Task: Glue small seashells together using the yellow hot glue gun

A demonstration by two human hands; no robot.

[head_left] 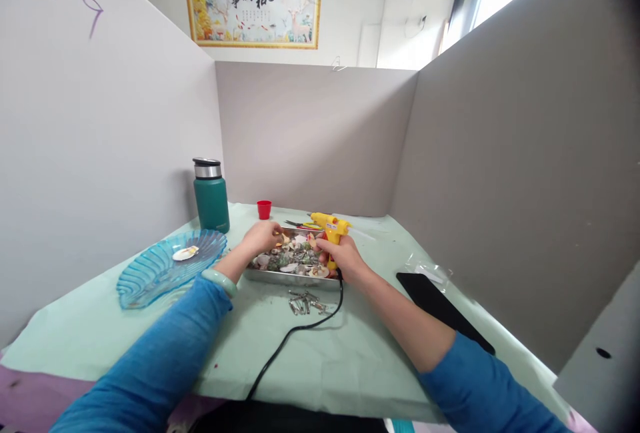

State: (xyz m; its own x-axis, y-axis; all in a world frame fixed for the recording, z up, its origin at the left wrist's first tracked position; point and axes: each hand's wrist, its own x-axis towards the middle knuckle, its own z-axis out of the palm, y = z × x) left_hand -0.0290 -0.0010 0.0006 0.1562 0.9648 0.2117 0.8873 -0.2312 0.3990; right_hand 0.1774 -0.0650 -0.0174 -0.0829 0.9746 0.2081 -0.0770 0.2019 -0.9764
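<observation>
My right hand point(349, 256) is wrapped round the handle of a yellow hot glue gun point(331, 225), whose nozzle points to the left. A black cord point(295, 330) runs from its grip to the front edge. Beneath both hands lies a metal tray point(270, 277) filled with mixed seashells point(295, 261). My left hand point(263, 237) is over the tray's back left part, fingers curled down together at the shells; what they pinch, if anything, is hidden. A small pale orange piece point(313, 241) shows by my right fingertips. In front of the tray lie several small metal clips point(306, 302).
At left stand a blue shell-shaped dish point(145, 276) with a white shell point(185, 253) on it and a green bottle point(211, 200). Behind the tray are a red cup point(264, 210) and pliers point(303, 225). A black flat board point(440, 310) lies right. Grey partitions point(315, 140) enclose the table.
</observation>
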